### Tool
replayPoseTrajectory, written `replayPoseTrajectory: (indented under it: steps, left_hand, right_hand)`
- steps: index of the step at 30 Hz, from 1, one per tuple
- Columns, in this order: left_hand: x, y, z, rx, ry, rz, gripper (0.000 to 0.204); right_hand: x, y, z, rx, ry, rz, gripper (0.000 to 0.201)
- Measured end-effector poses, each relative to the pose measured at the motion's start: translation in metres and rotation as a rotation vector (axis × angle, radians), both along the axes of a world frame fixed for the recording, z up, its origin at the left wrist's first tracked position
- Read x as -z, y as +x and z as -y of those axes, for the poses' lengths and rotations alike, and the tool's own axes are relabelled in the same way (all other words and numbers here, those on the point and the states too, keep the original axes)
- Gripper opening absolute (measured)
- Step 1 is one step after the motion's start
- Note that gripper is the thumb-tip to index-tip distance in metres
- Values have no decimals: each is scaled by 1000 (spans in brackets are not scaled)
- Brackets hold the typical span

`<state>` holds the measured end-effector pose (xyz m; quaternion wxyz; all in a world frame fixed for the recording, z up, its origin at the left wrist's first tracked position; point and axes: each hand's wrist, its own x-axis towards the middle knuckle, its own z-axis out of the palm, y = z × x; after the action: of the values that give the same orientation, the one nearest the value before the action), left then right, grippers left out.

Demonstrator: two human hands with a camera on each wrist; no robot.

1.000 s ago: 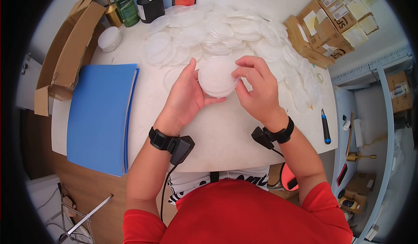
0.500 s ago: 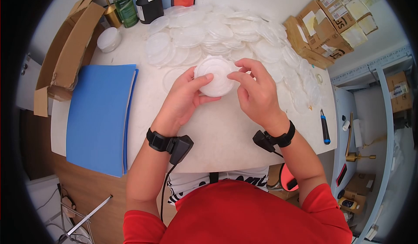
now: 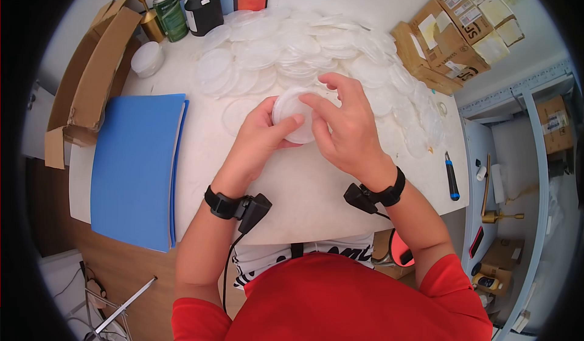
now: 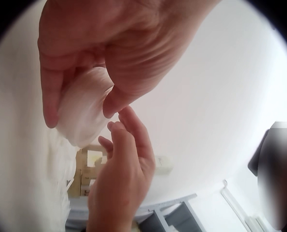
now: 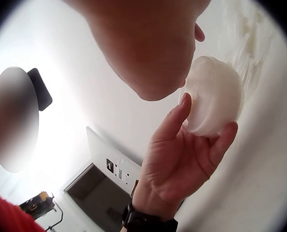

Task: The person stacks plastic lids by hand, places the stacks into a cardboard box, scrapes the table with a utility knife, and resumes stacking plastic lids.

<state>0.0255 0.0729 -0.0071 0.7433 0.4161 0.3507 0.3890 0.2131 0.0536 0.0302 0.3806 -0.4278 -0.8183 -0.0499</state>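
My left hand [image 3: 255,137] grips a thick stack of round, translucent plastic lids [image 3: 289,106], thumb over the top face and fingers behind and below. In the right wrist view the stack [image 5: 218,96] stands tilted on its edge between thumb and fingers. My right hand [image 3: 353,128] is at the stack's right side, its index fingertip right at the upper face and the other fingers loosely bent. The left wrist view has the right hand [image 4: 119,169] just beneath the left thumb. Behind both hands spreads a large heap of similar lids [image 3: 261,52].
A single lid [image 3: 234,117] lies left of the hands. Farther left are a blue folder [image 3: 137,171], an open cardboard box [image 3: 100,73] and a round white tub [image 3: 147,59]. A blue-black cutter [image 3: 451,177] lies near the right edge, with parcels [image 3: 456,49] behind.
The stack has tilted toward my right hand and turned more edge-on. My left thumb has come over its top face, and my right index finger has moved left onto it.
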Motion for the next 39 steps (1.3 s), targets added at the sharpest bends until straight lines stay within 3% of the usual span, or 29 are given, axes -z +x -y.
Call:
replayPoseTrajectory:
  steps: [12,18,21,24,26,29,33,36,38,39]
  left_hand:
    - [1,4,4,-46,138,-180,43]
    - [1,4,3,-39,179,-247,41]
    - [1,4,4,-42,199,-261,41]
    - [-1,3,4,-50,188,-255,41]
    - [-1,4,4,-74,194,-243,45]
    - [-2,4,4,-72,188,-229,45]
    - [-1,3,2,-59,141,-189,45]
    - [-3,1,2,-34,53,-111,47]
    - [-10,-1,3,-19,-46,-8,49]
    - [-10,0,3,-15,-47,-7,49]
  right_hand:
    - [3,-5,0,22,-69,30,29]
    - [4,-2,-1,6,-161,-43,23]
    - [6,1,-1,-43,-281,-222,17]
    - [6,2,-1,-45,-188,-257,14]
    - [7,3,-2,-69,-45,-191,15]
    - [-1,4,5,-139,-18,-103,14]
    - [4,5,1,-68,77,-95,14]
    - [11,8,0,48,-41,-222,18]
    - [14,7,3,164,-408,-488,31]
    - [15,7,3,167,-408,-488,31]
